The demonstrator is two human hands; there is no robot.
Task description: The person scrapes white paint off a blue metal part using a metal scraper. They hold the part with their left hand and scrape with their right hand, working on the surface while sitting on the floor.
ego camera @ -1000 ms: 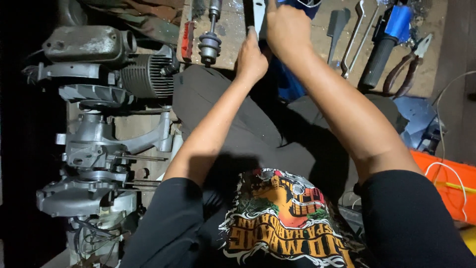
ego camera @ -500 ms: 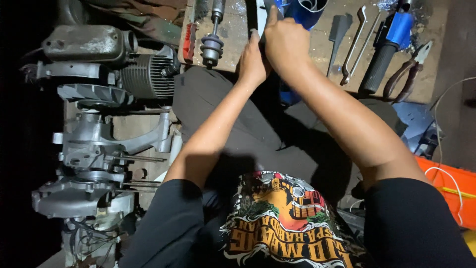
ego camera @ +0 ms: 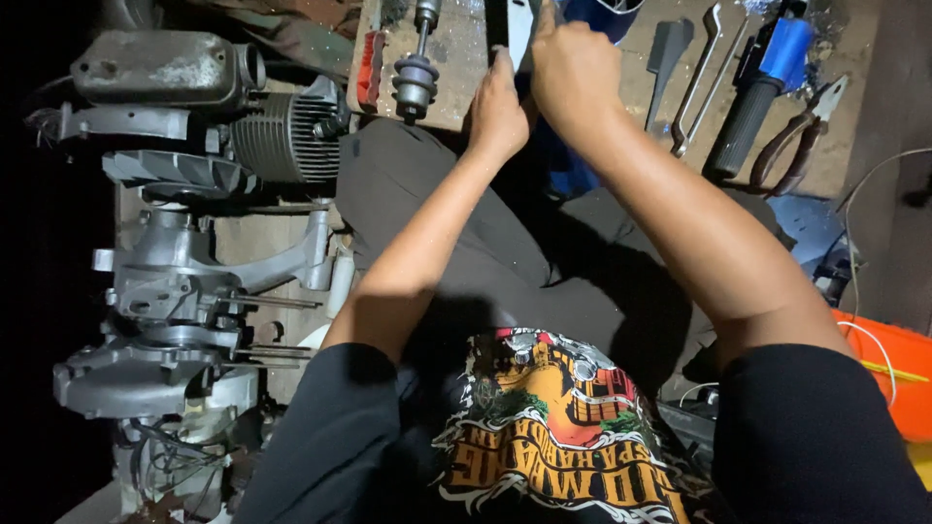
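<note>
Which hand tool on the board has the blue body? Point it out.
The thick tool with black handle, between the bent metal wrench and the pliers; those are bare metal.

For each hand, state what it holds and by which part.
Both the left hand and right hand grip one flat pale metal piece at its near end; fingers hide it.

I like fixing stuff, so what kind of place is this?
Probably a small engine repair workshop: a grey finned metal engine sits stripped, with bent steel wrenches and dark rusty pliers on the wooden board.
</note>
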